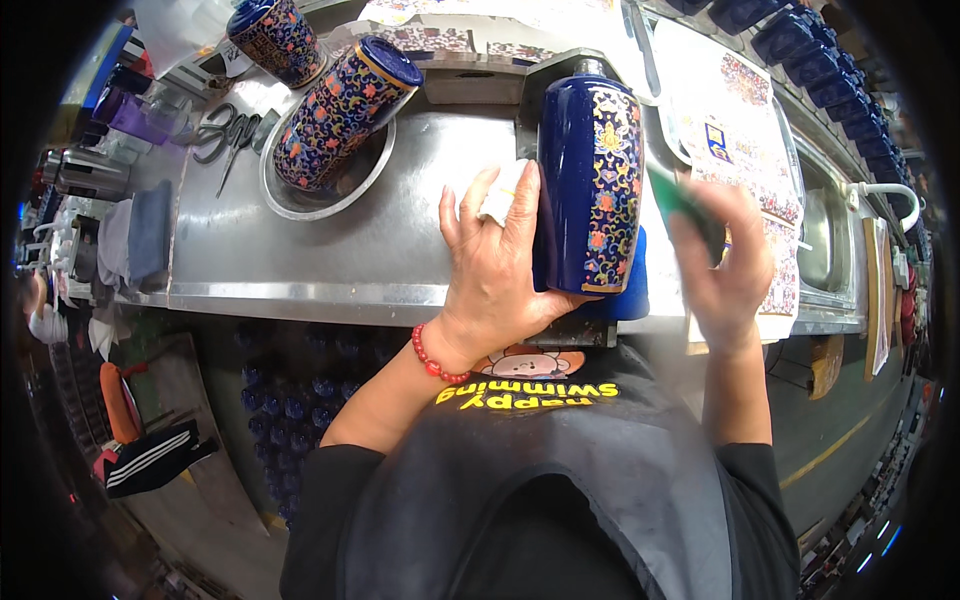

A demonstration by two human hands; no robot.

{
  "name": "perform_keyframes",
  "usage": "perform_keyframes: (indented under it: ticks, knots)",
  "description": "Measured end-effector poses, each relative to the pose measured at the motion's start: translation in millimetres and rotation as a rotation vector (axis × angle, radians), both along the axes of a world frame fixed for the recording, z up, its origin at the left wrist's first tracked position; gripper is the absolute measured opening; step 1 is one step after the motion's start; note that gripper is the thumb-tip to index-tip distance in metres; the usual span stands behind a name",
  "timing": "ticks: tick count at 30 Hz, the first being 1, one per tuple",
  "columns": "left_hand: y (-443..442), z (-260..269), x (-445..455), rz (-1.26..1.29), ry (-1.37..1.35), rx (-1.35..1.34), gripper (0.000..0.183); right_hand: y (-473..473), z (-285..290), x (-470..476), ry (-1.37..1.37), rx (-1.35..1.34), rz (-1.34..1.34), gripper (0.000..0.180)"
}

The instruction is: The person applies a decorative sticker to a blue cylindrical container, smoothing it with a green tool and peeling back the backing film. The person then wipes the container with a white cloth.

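A glossy dark-blue bottle [564, 180] lies in front of me, its neck pointing away. A floral decal strip [613, 187] runs along its right side. My left hand [495, 255] steadies the bottle, thumb at its base and fingers along its left side. Between those fingers is a crumpled white piece of paper or cloth [501, 196]. To the right of the bottle, my right hand [724, 255] grips a flat green scraper [673, 196], blurred and apart from the bottle.
Two decorated bottles stand at left, one bottle [341, 120] tilted upside down in a metal bowl [268, 176]. Scissors [234, 142] lie beside it on the steel counter [217, 232]. Printed decal sheets [780, 187] are at right, before a sink [821, 232]. Several blue bottles [817, 71] line the back.
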State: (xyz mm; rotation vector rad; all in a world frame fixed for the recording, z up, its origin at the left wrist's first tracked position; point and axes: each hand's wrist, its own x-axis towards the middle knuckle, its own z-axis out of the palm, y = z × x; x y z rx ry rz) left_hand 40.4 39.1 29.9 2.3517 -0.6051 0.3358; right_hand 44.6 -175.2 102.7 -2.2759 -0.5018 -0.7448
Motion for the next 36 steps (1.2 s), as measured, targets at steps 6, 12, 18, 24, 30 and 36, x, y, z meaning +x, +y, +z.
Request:
perform_keyframes:
  ticks: [6,12,18,24,30,36]
  knots:
    - [2.3,-5.0,0.6,-0.018,0.008,0.013,0.124,-4.1,-9.8,-36.9,0.120,-0.060,0.608,0.035]
    - [7.9,-12.8,4.8,-0.110,0.114,-0.010,0.125,-23.5,-17.4,-39.4,0.195,-0.061,0.571,0.035]
    - [18.3,-15.4,8.6,-0.245,0.277,-0.192,0.118,-18.3,-36.7,-41.5,0.540,0.714,0.186,0.016]
    - [12.0,-10.5,7.6,-0.212,0.383,-0.267,0.100,-12.4,-60.3,-46.8,0.685,0.841,0.082,0.021]
    - [14.8,-12.0,8.3,-0.251,0.380,-0.294,0.101,-11.6,-59.0,-46.1,0.669,0.817,0.069,0.022]
    - [13.3,-5.8,5.5,-0.219,0.369,-0.322,0.100,-11.7,-62.9,-45.7,0.669,0.781,0.064,0.022]
